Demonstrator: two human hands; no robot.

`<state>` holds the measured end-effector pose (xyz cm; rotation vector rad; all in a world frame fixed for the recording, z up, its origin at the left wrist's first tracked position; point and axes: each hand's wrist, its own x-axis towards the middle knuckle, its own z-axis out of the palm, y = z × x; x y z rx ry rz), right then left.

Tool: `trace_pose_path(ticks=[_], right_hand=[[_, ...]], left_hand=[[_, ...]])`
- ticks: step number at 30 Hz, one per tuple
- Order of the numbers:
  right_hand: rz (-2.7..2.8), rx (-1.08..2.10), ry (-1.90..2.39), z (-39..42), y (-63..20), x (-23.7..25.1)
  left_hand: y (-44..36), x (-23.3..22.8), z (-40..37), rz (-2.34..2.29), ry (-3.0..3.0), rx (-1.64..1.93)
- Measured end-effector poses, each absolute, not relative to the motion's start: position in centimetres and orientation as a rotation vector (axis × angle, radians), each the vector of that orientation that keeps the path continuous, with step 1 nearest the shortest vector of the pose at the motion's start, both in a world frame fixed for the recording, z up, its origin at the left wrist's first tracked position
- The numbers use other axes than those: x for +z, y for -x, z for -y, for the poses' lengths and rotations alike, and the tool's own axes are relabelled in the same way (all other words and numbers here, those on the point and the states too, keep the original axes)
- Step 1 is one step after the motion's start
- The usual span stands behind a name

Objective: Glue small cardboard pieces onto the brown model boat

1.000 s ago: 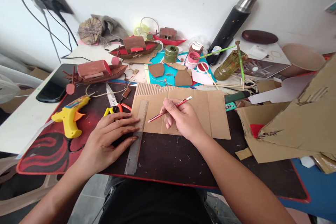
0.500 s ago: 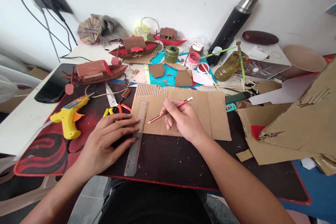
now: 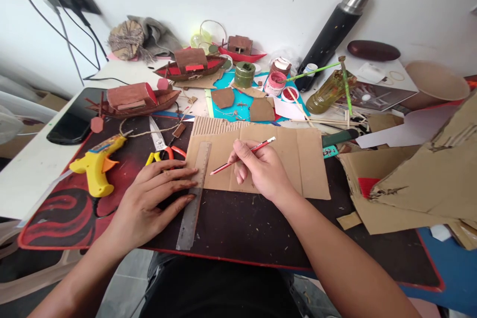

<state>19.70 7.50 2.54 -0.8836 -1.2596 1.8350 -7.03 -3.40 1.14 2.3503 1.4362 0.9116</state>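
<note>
A flat sheet of brown cardboard point(image 3: 294, 159) lies on a dark desk mat point(image 3: 238, 223). A metal ruler point(image 3: 194, 194) crosses the sheet's left edge, running toward me. My left hand point(image 3: 149, 198) is spread flat beside the ruler, its fingertips pressing on it. My right hand point(image 3: 261, 169) rests on the cardboard and grips a red pencil point(image 3: 242, 155), whose tip points at the ruler's right edge.
Left of my left hand lie a yellow glue gun point(image 3: 95, 164) and scissors point(image 3: 162, 146). Model boats point(image 3: 134, 99), paint pots point(image 3: 244, 74), a black flask point(image 3: 333, 30) and a phone point(image 3: 74, 119) crowd the back. Torn cardboard pieces point(image 3: 428, 174) pile up at the right.
Both hands, the ruler and the pencil stay put. Only the view has shifted slightly.
</note>
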Motion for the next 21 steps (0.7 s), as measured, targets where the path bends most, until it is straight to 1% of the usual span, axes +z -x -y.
trace_pose_path(ticks=[21], right_hand=[[1.402,1.836,0.897,-6.92,-19.69,1.94]], left_hand=[[7.12,0.91,3.41,-1.439,-2.396,0.893]])
